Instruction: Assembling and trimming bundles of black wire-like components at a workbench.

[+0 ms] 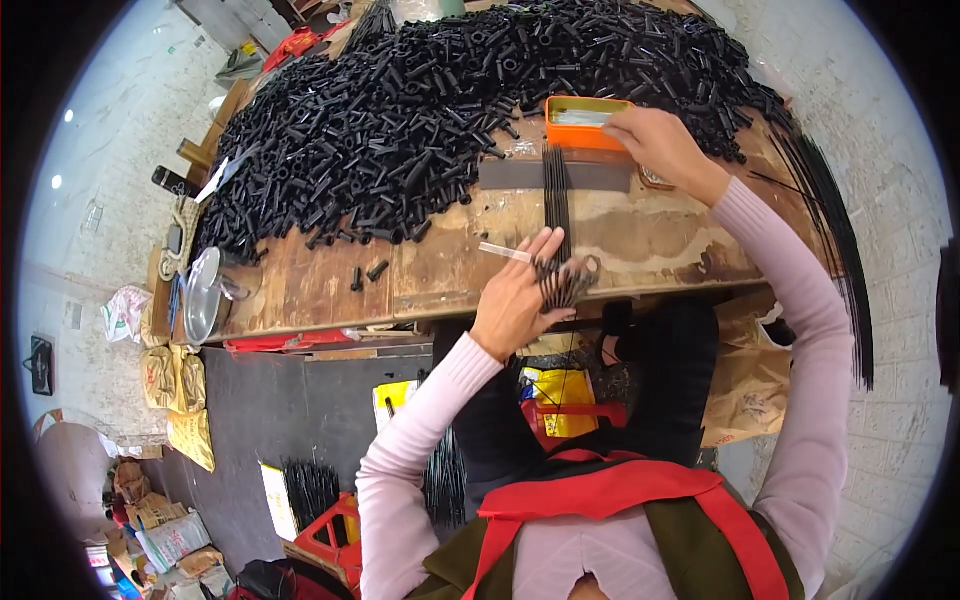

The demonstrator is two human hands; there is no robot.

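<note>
Left hand (506, 303), fingers apart, is lying over black rods (556, 205); right hand (662, 148) is hovering at orange box (580, 139), finger grip unclear. Gentle pressing should be keeping rods aligned.

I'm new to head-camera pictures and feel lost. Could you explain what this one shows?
There is no machine: these are a person's bare hands, seen from above by a wide fisheye camera worn on the head, which bends straight edges. On the wooden table lie a heap of black tubes, a grey strip and an orange box. The left hand is on thin black rods, with a pale strip at its fingers. The right hand is at the box; whether it grips anything is unclear.
</note>
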